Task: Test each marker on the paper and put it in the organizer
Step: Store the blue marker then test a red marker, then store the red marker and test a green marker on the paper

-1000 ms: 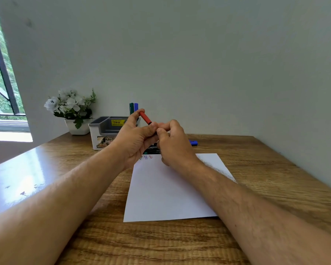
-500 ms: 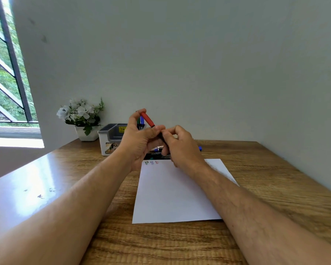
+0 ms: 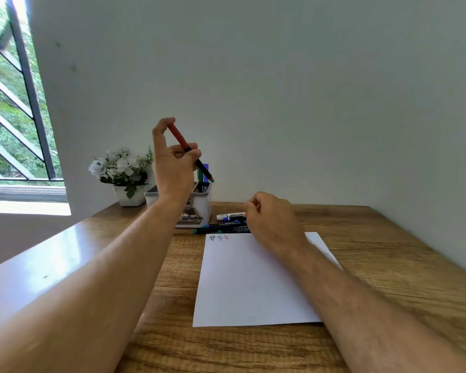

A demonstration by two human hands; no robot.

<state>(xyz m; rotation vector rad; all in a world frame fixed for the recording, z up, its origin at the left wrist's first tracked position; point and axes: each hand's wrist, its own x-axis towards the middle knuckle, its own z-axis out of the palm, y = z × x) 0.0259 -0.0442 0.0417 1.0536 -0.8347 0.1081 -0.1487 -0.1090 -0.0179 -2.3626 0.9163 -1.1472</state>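
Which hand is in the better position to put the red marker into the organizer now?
Left. The left hand already holds the red marker tilted just above the organizer. The right hand is lower, over the markers on the table.

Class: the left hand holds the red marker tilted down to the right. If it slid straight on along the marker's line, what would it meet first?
Probably the organizer: the red marker in the left hand aims at its right compartment, where blue and green markers already stand. Depth is unclear.

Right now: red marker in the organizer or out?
Out. Left hand holds the red marker tilted above the organizer.
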